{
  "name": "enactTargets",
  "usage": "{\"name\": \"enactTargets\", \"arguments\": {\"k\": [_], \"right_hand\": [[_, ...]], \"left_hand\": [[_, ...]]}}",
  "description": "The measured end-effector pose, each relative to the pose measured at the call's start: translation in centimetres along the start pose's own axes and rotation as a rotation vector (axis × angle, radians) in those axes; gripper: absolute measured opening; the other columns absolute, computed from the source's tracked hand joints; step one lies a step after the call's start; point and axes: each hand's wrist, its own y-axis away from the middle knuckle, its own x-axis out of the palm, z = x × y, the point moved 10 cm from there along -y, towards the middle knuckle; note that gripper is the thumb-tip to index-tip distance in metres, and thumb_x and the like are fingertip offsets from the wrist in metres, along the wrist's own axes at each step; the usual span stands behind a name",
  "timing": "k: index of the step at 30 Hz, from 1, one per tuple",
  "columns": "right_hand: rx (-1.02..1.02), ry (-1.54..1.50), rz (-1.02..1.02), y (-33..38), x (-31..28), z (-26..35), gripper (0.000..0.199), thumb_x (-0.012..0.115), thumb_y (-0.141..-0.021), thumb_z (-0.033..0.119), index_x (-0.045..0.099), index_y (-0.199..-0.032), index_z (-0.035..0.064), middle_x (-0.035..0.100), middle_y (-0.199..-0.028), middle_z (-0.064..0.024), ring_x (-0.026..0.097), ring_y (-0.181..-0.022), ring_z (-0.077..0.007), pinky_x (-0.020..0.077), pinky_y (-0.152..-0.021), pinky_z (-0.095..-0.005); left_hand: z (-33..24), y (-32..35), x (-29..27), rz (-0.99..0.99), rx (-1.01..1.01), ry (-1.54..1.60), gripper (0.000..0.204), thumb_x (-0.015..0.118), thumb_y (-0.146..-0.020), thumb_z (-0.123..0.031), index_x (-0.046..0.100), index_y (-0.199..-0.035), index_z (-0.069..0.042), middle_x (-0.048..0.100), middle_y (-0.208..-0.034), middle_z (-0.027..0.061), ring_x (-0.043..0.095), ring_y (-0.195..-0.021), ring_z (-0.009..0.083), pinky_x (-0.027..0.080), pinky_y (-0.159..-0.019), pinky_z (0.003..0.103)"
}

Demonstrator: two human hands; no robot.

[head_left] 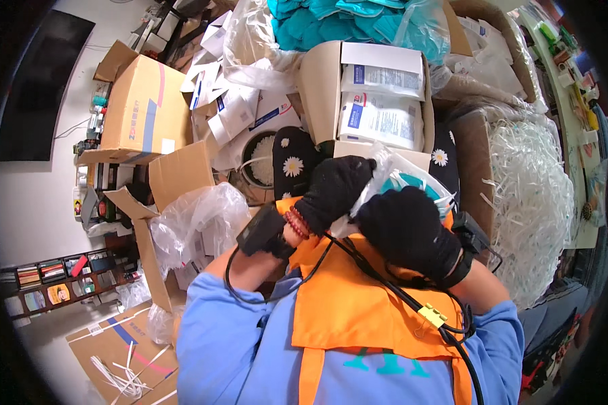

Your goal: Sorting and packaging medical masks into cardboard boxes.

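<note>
My left hand [336, 190] and my right hand [410, 233], both in black knit gloves, are close together over my lap. Their fingers are closed on a clear plastic bag [380, 170] that holds something teal with white edges [405, 179]. The fingertips are partly hidden by the gloves and the crinkled film. Just beyond the hands, an open carton [317, 94] contains white packets with blue-and-red print [382, 120]. It rests by my legs in black trousers with daisies [292, 166].
Teal fabric pieces [334, 23] are heaped at the far side. A box of white straps [527, 202] stands on the right. On the left are a brown carton [145, 111], flattened white boxes [233, 121], a dark bin [258, 158] and plastic film [199, 219]. Black cables [385, 287] cross my orange apron.
</note>
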Motion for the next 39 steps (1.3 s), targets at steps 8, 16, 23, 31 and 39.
{"name": "enactTargets", "arguments": {"k": [8,16,23,31,39], "right_hand": [[-0.137,0.009,0.135,1.1,-0.4,4.1,0.014,0.062,-0.078,0.021,0.061,-0.081,0.0078,0.056,-0.072,-0.0068,0.059,-0.064,-0.0237,0.0414,-0.052,-0.0372],[0.215,0.267,-0.115,0.3,0.5,-4.4,0.051,0.061,-0.082,0.021,0.053,-0.131,0.0061,0.059,-0.106,-0.0158,0.060,-0.097,-0.0310,0.0478,-0.077,-0.0438],[0.205,0.184,0.070,2.7,10.2,-9.0,0.036,0.056,-0.085,0.012,0.062,-0.120,0.0070,0.064,-0.101,-0.0165,0.062,-0.098,-0.0338,0.0493,-0.084,-0.0451],[0.016,0.091,0.000,1.2,10.0,-6.6,0.014,0.061,-0.081,0.015,0.066,-0.090,0.0045,0.064,-0.099,-0.0143,0.061,-0.093,-0.0321,0.0480,-0.084,-0.0454],[0.299,0.268,-0.170,-2.0,-1.5,-11.2,0.013,0.065,-0.078,0.020,0.069,-0.081,0.0088,0.064,-0.078,-0.0095,0.065,-0.076,-0.0297,0.0502,-0.071,-0.0430]], "left_hand": [[4.1,1.2,0.5,-0.029,-0.092,-0.383,0.017,0.053,-0.094,-0.022,0.063,-0.089,-0.009,0.065,-0.078,0.0104,0.066,-0.067,0.0292,0.050,-0.056,0.043],[5.9,1.8,-2.2,-0.072,-0.350,0.207,0.031,0.066,-0.089,-0.035,0.061,-0.101,-0.007,0.066,-0.083,0.0150,0.067,-0.073,0.0313,0.051,-0.062,0.041],[3.6,-0.8,-5.2,-0.185,-0.083,-0.123,0.032,0.065,-0.087,-0.039,0.066,-0.100,-0.010,0.068,-0.084,0.0119,0.068,-0.072,0.0293,0.054,-0.064,0.040],[5.8,-8.3,-3.6,-0.084,0.053,-0.084,0.037,0.073,-0.075,-0.016,0.065,-0.109,-0.004,0.065,-0.109,0.0179,0.062,-0.102,0.0341,0.049,-0.094,0.042],[10.3,-14.4,-1.9,-0.108,-0.047,-0.313,0.026,0.072,-0.072,-0.012,0.068,-0.097,-0.006,0.068,-0.093,0.0144,0.064,-0.092,0.0333,0.051,-0.083,0.044]]}}
